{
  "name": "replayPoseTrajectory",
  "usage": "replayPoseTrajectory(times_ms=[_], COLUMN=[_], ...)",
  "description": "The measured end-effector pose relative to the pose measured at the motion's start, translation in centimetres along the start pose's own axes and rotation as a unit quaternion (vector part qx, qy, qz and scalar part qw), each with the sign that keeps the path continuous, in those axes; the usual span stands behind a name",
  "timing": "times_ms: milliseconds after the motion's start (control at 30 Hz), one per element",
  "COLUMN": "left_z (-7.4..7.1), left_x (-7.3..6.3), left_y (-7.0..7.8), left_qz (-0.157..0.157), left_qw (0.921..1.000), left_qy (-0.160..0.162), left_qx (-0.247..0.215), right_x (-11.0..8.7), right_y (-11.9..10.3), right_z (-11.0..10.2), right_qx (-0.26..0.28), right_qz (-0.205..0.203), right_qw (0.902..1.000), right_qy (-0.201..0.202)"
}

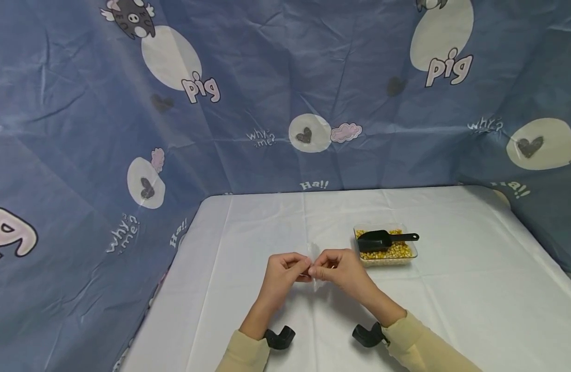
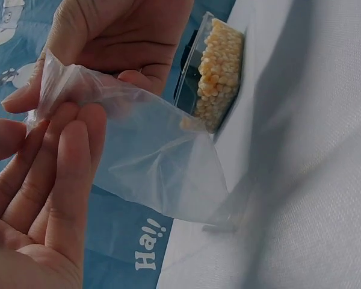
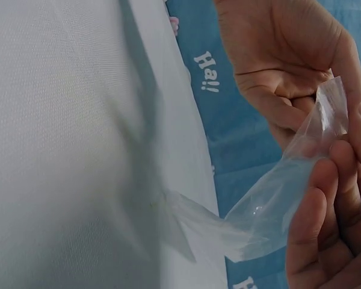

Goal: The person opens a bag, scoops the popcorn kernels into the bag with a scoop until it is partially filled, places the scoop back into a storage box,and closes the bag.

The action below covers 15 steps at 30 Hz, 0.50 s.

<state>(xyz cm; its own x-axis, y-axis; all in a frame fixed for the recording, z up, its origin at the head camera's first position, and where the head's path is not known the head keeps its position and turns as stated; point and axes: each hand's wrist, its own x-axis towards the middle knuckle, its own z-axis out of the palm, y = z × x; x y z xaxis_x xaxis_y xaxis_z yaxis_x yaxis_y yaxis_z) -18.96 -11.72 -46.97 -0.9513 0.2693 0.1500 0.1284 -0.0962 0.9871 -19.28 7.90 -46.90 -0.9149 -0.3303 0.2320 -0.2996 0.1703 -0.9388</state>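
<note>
Both hands meet above the middle of the table around a clear plastic bag [image 2: 162, 162]. My left hand [image 1: 283, 274] pinches the bag's top edge between thumb and fingers. From the other side, my right hand [image 1: 338, 268] pinches the same edge, fingertips close to the left ones. In the right wrist view the bag [image 3: 271, 198] hangs limp and creased below the fingers, and nothing shows inside it. Right of the hands, a clear box [image 1: 387, 262] holds yellow corn kernels [image 1: 397, 251]. A black scoop [image 1: 376, 242] lies on the kernels, its handle pointing right over the rim.
A white cloth covers the table [image 1: 248, 232]. Behind and to the left hangs a blue printed curtain [image 1: 248, 170]. Black wrist mounts [image 1: 280, 338] sit at both cuffs.
</note>
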Motion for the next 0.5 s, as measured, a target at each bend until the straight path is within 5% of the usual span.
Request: replayPoseTrajectory(times_ms=[500], left_z=[0.22], left_x=[0.01], left_y=[-0.34], left_qz=[-0.013], left_qw=[0.9998], left_qy=[0.011], left_qx=[0.013], right_x=[0.19], right_y=[0.53], right_z=[-0.29], right_qx=[0.044], right_qz=[0.009], right_qw=[0.9972], right_qy=[-0.061])
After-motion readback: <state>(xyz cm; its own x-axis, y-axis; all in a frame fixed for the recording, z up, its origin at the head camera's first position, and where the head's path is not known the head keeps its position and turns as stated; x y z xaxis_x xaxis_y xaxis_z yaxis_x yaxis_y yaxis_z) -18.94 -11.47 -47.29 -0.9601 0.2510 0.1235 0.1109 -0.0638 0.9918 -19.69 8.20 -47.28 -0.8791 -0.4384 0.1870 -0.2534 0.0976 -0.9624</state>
